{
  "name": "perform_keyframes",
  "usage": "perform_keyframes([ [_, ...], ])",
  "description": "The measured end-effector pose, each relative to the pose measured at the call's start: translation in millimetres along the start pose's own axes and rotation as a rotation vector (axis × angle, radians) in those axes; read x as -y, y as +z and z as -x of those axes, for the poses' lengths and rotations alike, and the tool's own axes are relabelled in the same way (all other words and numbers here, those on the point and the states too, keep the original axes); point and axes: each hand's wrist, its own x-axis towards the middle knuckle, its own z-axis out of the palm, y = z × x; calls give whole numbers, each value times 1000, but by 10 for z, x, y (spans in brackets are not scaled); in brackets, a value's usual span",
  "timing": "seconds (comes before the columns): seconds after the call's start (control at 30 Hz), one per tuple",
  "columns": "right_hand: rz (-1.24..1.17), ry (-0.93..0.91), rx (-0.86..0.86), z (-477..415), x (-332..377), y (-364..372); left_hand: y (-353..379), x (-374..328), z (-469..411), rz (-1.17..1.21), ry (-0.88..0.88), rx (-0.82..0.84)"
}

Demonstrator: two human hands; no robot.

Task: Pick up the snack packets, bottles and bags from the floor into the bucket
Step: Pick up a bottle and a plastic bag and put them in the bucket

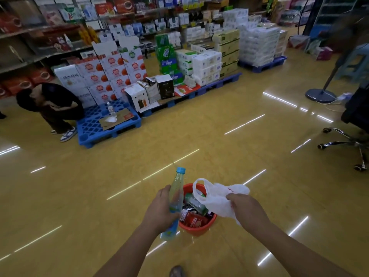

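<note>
– What's in the bucket (196, 229)?
– A red snack packet (194, 219), a green bottle (194, 202) lying across the top, and some foil scraps. It stands on the floor (219, 136), right under both arms.
– And the hands?
– The left hand (159, 210) is wrapped round a clear bottle (176, 196) with a blue cap. It grips the bottle at the middle, cap pointing away, just at the bucket's left rim. The right hand (247, 208) bunches a white plastic bag (217, 198) in its fingers, and the loose end hangs above the right rim.
– Why both at once?
– One trip, I'd guess. Each thing is held over its own side, so neither blocks the other going in. The bag is crumpled up, probably so it won't trail.
– Anything left lying about?
– Nothing nearby that I can see. There's a small bottle (109, 107) on the blue pallet (89, 128) beside the crouching person (52, 104), but that isn't the floor.
</note>
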Motion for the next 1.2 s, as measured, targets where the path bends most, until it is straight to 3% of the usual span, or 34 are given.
perform_keyframes([
  [0.3, 1, 184, 116, -933, 175, 371, 49, 568, -1040, 40, 14, 82],
  [0.4, 106, 185, 140, -1249, 242, 492, 122, 743, -1358, 78, 5, 111],
  [0.77, 48, 240, 152, -2069, 92, 861, 738, 1051, -1969, 247, -50, 190],
  [1.0, -60, 224, 148, -2453, -290, 1244, 1270, 1212, -2210, 310, -167, 112],
  [1.2, -136, 205, 163, -2901, -892, 1973, 2135, 1460, -2458, 380, -276, 31],
])
